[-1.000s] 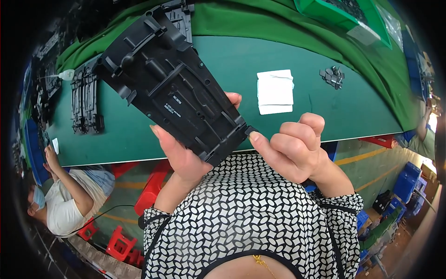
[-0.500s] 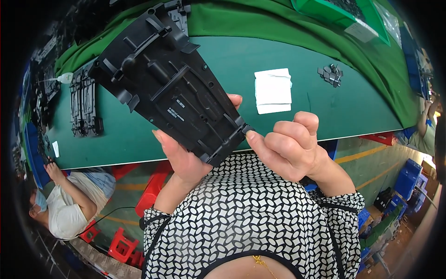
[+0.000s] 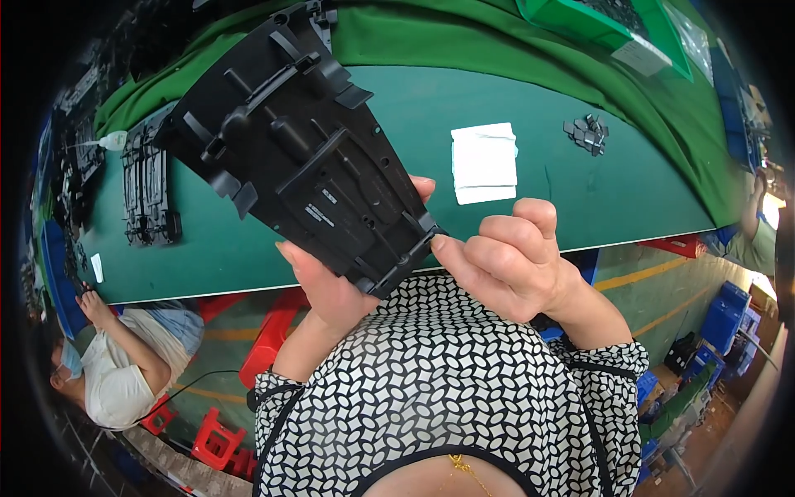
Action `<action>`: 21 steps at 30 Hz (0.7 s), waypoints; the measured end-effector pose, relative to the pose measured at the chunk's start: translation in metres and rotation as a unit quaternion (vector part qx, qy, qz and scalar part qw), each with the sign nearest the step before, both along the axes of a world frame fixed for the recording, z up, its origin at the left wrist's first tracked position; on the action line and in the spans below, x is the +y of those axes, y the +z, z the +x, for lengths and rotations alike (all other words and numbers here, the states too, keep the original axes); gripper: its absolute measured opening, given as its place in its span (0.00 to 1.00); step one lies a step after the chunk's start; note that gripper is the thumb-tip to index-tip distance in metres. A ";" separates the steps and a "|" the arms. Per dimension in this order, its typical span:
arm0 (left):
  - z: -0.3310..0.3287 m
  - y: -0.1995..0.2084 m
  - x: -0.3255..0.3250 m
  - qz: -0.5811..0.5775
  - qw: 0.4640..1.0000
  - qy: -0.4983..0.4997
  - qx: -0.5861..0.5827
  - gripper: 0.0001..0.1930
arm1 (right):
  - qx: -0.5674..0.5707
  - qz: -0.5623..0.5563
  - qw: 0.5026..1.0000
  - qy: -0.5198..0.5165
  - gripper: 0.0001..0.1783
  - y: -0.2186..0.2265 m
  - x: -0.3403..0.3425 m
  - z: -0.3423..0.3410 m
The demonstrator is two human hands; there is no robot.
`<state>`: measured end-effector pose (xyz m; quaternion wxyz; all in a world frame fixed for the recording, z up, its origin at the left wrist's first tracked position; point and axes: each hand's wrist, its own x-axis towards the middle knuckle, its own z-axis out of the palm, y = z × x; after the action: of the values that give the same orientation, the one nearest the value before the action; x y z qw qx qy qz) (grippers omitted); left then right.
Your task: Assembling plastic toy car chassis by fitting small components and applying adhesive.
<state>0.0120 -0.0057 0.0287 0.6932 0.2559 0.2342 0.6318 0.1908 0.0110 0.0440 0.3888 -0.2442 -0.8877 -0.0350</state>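
Cradling the black molded plastic panel [image 3: 310,186] mid-frame, the left hand [image 3: 331,286] spans its narrower part from behind, digits spread wide, fingertips showing past the right edge, a firm hold by the look of it. And the panel's held up over the green tabletop [image 3: 563,203], long axis slanting from its broad end at upper left down to the narrow end at lower centre. Now the right hand [image 3: 509,265], just right of that narrow end: fingers curled well in, thumb tip against the panel's right-hand corner, so the panel stretches away up and left from it. Is anything pinched under that thumb? Can't tell, black on black. It's the right hand at that corner, the left gripping farther along the side. Up at right, well apart, sits a little heap of small black plastic pieces [image 3: 587,135], beyond the folded white cloth or paper [image 3: 484,164].
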 end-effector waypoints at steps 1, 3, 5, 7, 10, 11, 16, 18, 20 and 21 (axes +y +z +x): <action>0.000 -0.001 0.001 -0.005 1.000 -0.002 -0.015 0.47 | 0.001 -0.006 1.000 0.004 0.19 -0.001 0.000 0.001; 0.000 -0.001 0.003 -0.011 1.000 0.005 -0.027 0.47 | 0.016 -0.042 0.999 0.000 0.19 0.001 0.000 0.007; -0.001 -0.001 0.005 -0.015 0.999 0.014 -0.037 0.46 | 0.060 -0.159 0.985 -0.008 0.17 0.012 -0.002 0.012; -0.002 -0.005 0.006 0.010 1.000 0.005 -0.012 0.45 | 0.173 -0.376 0.908 -0.057 0.09 0.011 -0.009 0.013; 0.001 -0.008 0.005 0.024 0.999 -0.002 -0.044 0.45 | 0.290 -0.670 0.681 -0.060 0.06 0.010 -0.016 0.009; 0.004 -0.007 0.006 0.041 0.998 0.007 -0.046 0.46 | 0.276 -0.694 0.663 -0.051 0.08 0.009 -0.017 0.009; 0.002 -0.003 0.002 0.069 0.994 0.016 0.085 0.48 | 0.294 -0.775 0.558 -0.033 0.09 0.014 -0.019 0.000; 0.004 -0.006 0.003 0.100 0.990 0.020 0.094 0.49 | 0.305 -0.778 0.549 -0.033 0.09 0.013 -0.020 0.000; 0.005 -0.009 0.003 0.109 0.991 0.015 0.076 0.50 | 0.314 -0.790 0.526 -0.028 0.06 0.016 -0.019 0.001; 0.006 -0.010 0.003 0.109 0.991 0.015 0.075 0.50 | 0.314 -0.790 0.526 -0.029 0.06 0.015 -0.020 0.002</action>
<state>0.0181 -0.0027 0.0184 0.6323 0.3733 0.2185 0.6427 0.1932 -0.0087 0.0591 0.2895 -0.4722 -0.3655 0.7481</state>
